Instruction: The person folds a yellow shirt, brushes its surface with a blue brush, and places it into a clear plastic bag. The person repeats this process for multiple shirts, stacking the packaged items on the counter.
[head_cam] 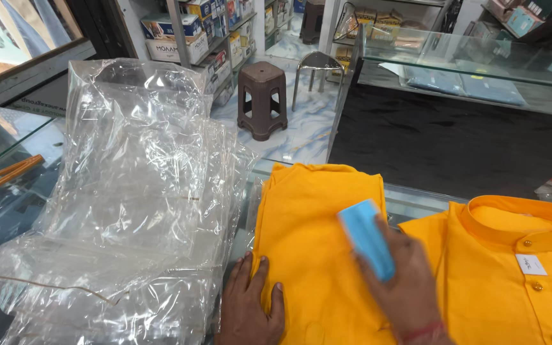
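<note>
Left hand (250, 306) is lying flat, fingers spread, gripping nothing, on the near-left edge of the folded orange garment (317, 255). Right hand (404, 287) is clasping a blue block (367, 237) — long axis tilting far-left to near-right — over the garment on the glass counter (410, 201).

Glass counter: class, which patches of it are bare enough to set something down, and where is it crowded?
Bare glass counter shows left of the crumpled clear plastic bags, beside the orange sticks, and behind the collared orange shirt. The front is crowded: bags, folded orange cloth under the left hand, and the right hand holding a light-blue block.
</note>
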The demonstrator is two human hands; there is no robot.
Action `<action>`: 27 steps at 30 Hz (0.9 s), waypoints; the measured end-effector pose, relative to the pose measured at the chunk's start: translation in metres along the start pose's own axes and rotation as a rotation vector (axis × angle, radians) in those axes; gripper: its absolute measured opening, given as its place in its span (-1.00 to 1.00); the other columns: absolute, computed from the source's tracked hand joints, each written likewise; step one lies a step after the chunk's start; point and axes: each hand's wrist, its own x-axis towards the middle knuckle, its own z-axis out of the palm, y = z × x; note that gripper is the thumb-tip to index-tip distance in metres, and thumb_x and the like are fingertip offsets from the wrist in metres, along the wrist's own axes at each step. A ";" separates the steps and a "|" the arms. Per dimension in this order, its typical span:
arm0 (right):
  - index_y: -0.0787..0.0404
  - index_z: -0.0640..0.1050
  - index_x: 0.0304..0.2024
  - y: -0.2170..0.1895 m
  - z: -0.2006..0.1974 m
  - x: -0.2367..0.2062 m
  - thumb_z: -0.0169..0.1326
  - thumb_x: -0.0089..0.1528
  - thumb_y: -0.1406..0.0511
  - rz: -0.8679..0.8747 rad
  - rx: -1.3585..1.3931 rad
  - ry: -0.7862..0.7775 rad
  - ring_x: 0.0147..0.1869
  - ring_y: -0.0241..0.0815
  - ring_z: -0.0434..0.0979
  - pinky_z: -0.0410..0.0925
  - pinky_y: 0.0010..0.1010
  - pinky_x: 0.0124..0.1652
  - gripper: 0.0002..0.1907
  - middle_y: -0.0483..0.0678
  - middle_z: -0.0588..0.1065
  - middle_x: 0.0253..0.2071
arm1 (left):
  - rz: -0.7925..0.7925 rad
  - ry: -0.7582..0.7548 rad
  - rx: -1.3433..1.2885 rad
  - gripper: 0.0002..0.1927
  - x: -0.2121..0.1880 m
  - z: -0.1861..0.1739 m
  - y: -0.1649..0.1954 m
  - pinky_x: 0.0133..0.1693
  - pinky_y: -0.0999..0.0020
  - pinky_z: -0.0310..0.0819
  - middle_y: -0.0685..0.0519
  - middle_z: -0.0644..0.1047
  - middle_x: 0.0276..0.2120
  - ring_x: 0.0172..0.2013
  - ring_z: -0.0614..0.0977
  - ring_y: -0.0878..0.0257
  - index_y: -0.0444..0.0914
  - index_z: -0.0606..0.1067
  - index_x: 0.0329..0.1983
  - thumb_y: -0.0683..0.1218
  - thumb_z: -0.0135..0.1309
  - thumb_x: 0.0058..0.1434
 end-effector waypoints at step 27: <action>0.03 0.43 0.30 -0.020 0.035 -0.040 0.34 0.04 0.15 -0.100 0.049 0.092 -0.06 0.04 0.61 0.46 -0.21 -0.06 -0.24 0.05 0.57 -0.15 | -0.200 -0.127 0.283 -0.41 0.009 -0.013 0.045 0.35 0.00 0.04 -0.17 0.26 0.39 0.38 0.23 -0.07 -0.24 0.38 0.24 0.05 0.01 0.15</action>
